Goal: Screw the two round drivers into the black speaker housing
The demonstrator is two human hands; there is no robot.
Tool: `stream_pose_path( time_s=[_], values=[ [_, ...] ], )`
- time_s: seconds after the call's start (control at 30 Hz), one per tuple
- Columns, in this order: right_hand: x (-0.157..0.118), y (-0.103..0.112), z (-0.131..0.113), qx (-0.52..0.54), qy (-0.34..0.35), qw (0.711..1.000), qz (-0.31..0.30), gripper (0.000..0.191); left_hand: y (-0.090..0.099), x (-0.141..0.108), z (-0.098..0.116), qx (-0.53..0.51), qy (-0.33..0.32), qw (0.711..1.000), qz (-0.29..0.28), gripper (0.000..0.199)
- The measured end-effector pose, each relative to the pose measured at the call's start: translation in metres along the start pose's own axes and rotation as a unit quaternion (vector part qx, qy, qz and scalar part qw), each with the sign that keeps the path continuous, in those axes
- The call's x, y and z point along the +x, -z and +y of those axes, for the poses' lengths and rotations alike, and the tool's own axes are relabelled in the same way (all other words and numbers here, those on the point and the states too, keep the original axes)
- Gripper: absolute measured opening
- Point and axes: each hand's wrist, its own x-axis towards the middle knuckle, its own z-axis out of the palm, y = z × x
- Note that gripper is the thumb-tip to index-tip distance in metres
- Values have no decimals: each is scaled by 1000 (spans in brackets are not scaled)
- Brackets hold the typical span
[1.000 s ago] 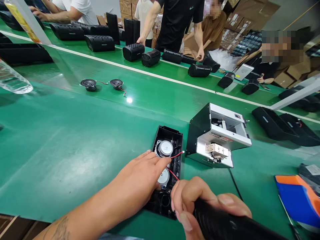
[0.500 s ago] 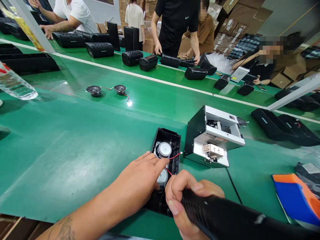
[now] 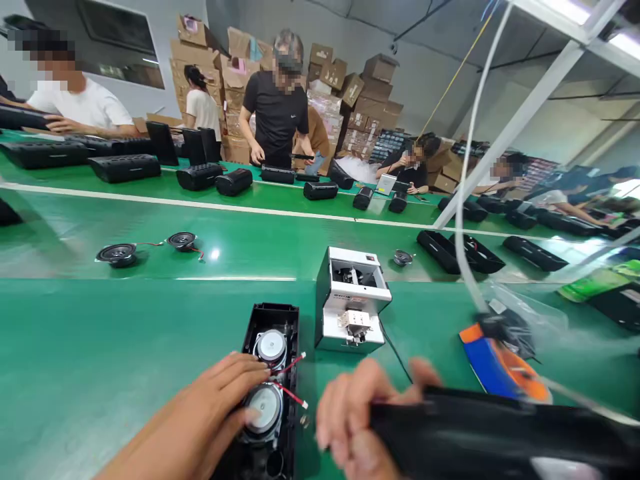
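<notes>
My left hand (image 3: 220, 403) rests over the left side of a black speaker housing (image 3: 289, 420), its fingers extended and its thumb on the lower speaker. Inside the housing sit two round speakers, an upper one (image 3: 271, 347) and a lower one (image 3: 265, 408), with red wires and white plugs lying across the right rim. To the right of the housing, my right hand (image 3: 355, 413) is wrapped round a thick black tool (image 3: 480, 430), blurred by motion. The tool's tip is hidden from view.
A white and black machine (image 3: 353, 300) stands behind my right hand. Loose speakers (image 3: 117, 255) lie at the back left. A blue and orange object (image 3: 493, 367) lies at right, by a hanging white hose (image 3: 463, 220). Other people work behind a row of black housings (image 3: 125, 168).
The camera view has lifted, showing more of the room. My right hand and the black tool have moved right, away from the housing. My left hand has shifted down to the lower speaker.
</notes>
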Motion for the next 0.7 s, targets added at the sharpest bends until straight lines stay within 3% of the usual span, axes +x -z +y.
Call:
stream_pose_path(
  time_s=[0.07,0.13,0.23,0.37,0.5,0.57,0.7],
  values=[
    [28,16,-18,-38,-1,998,47,56,8,-5,-16,17,-36,999,1,59],
    [56,34,-26,-102,31,992,70,56,16,-7,-27,28,-59,998,-23,67],
    [80,57,-18,-204,73,975,50,64,22,-5,-33,41,-49,996,-58,65],
    [80,69,6,-227,72,971,9,61,17,-3,-34,64,-18,997,-44,48],
    [74,68,17,-241,37,970,11,49,12,-8,-28,62,-39,997,-23,36],
    [75,68,17,-245,23,969,24,47,8,-12,-20,64,-43,997,-15,21],
    [77,65,12,-242,-42,969,40,49,-11,-22,7,57,-32,998,5,27]
  ],
)
